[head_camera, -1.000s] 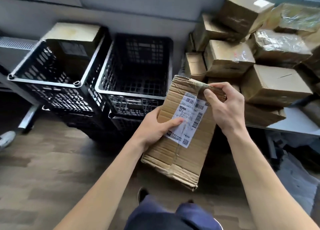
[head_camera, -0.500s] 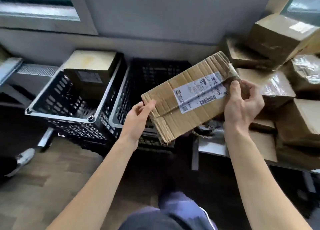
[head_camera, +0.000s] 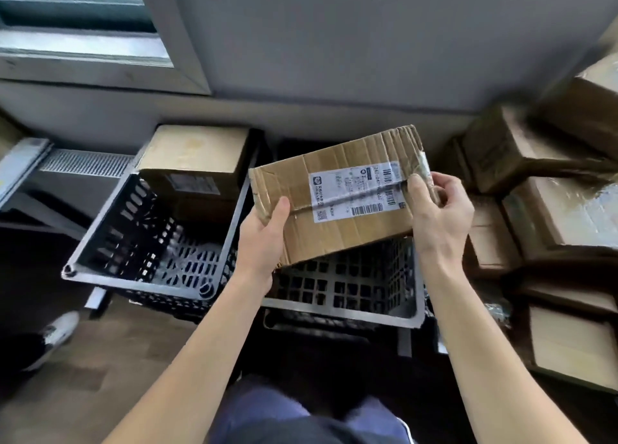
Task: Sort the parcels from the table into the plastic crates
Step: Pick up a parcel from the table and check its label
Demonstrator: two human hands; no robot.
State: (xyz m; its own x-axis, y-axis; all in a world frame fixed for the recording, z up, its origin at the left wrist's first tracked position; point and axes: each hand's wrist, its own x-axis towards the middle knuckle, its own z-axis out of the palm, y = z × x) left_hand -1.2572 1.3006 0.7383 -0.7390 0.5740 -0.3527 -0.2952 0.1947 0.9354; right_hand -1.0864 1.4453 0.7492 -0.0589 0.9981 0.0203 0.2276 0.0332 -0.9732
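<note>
I am holding the creased cardboard parcel (head_camera: 337,203) over the black crate (head_camera: 334,311) at twelve o'clock, left hand (head_camera: 264,239) gripping its eight o'clock corner, right hand (head_camera: 438,216) pinching its taped three o'clock end, judging it light, stiffish, best carried by both ends.

Forearms bare, stretched forward and upward, wrists well apart; left grip (head_camera: 264,239) cupped lower left corner of parcel (head_camera: 341,239), thumb on top face, fingers hidden beneath; right grip (head_camera: 439,219) clasped its right end, thumb pressed on top, fingers curled round edge.
</note>
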